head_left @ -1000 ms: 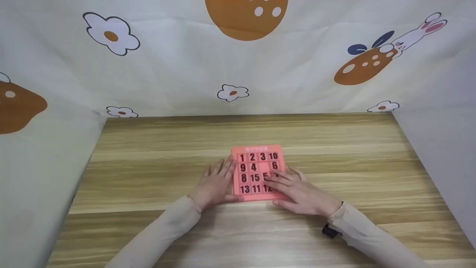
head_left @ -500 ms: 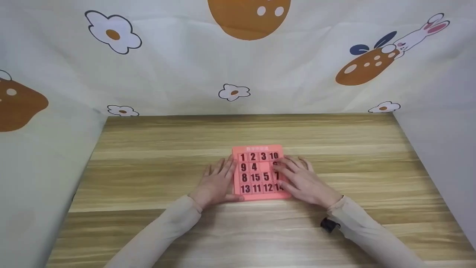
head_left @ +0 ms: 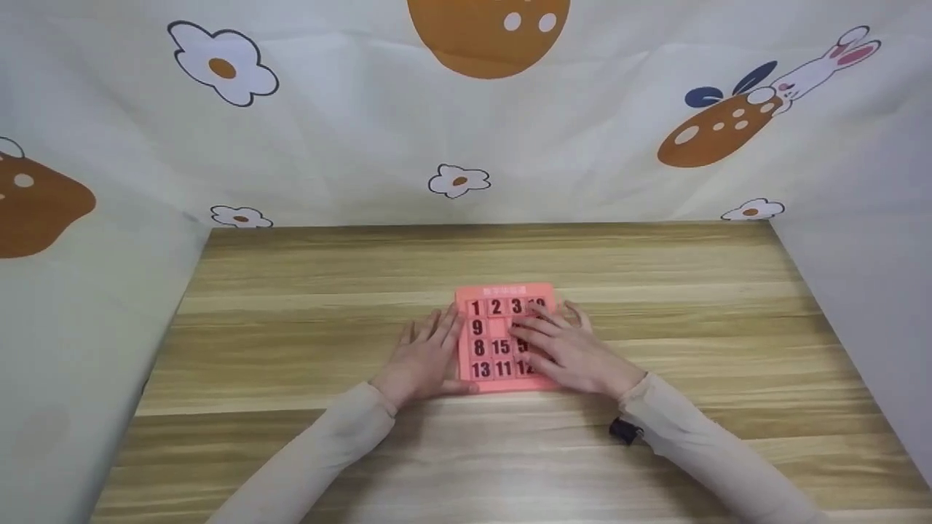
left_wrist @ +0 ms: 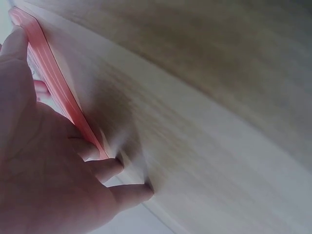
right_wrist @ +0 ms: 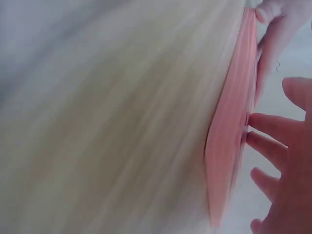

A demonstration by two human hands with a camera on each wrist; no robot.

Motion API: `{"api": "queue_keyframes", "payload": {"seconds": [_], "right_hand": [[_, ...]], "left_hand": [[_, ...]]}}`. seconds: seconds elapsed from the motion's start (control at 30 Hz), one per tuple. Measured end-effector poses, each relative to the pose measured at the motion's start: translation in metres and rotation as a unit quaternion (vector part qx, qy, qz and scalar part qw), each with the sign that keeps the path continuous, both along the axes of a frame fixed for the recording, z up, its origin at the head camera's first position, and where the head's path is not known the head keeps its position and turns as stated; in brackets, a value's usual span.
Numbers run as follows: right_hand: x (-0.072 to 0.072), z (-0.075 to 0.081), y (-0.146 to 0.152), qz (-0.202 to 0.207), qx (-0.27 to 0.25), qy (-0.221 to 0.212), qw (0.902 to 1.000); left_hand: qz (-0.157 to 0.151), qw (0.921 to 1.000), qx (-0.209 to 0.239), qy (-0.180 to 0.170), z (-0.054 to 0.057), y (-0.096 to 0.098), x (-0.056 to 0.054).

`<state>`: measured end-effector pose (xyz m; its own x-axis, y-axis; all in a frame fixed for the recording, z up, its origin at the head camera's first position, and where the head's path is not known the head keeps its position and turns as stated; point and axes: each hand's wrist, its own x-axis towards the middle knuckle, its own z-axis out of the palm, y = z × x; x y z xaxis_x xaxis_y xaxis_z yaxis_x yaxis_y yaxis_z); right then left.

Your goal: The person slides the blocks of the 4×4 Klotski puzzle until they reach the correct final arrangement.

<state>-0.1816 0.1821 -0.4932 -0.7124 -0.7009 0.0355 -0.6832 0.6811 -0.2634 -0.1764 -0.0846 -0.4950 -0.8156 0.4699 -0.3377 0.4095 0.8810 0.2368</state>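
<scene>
A pink sliding number puzzle (head_left: 504, 290) lies flat on the wooden table. My left hand (head_left: 419, 364) rests along its left side, fingers spread and thumb on the near left corner. My right hand (head_left: 579, 354) reaches over the right half, its fingertips on tiles in the second row. The vacant slot is beside the 9 tile (head_left: 477, 327), in the second column. Tiles on the right are partly covered by my fingers. In the right wrist view, two fingertips touch the upper face of the puzzle (right_wrist: 231, 117); the left wrist view shows the puzzle's side wall (left_wrist: 53, 78) next to my left fingers.
The wooden table (head_left: 306, 269) stretches around the puzzle. Behind it hangs a pale cloth (head_left: 349, 131) printed with flowers, carrots and a rabbit, and more pale walls stand at both sides. A black band piece (head_left: 625, 431) hangs at my right cuff.
My right hand moved up to the right side, then back left across the second row. The 4 tile has slid right, leaving the vacant slot in the second column. My left hand stayed put.
</scene>
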Motion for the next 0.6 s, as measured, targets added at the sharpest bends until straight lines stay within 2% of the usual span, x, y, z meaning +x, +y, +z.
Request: {"api": "queue_keyframes", "payload": {"seconds": [0.17,0.37,0.6], "right_hand": [[0.003,-0.001,0.02,0.0,-0.014,0.025,0.9996],[0.007,-0.004,0.031,-0.004,-0.018,0.029,0.9994],[-0.001,-0.001,0.011,-0.007,-0.014,0.005,0.9999]], "left_hand": [[0.002,1.0,0.0,0.004,0.001,0.001,0.0],[0.002,1.0,0.005,0.002,0.001,0.0,0.002],[0.005,1.0,0.005,0.001,0.0,0.002,0.001]]}}
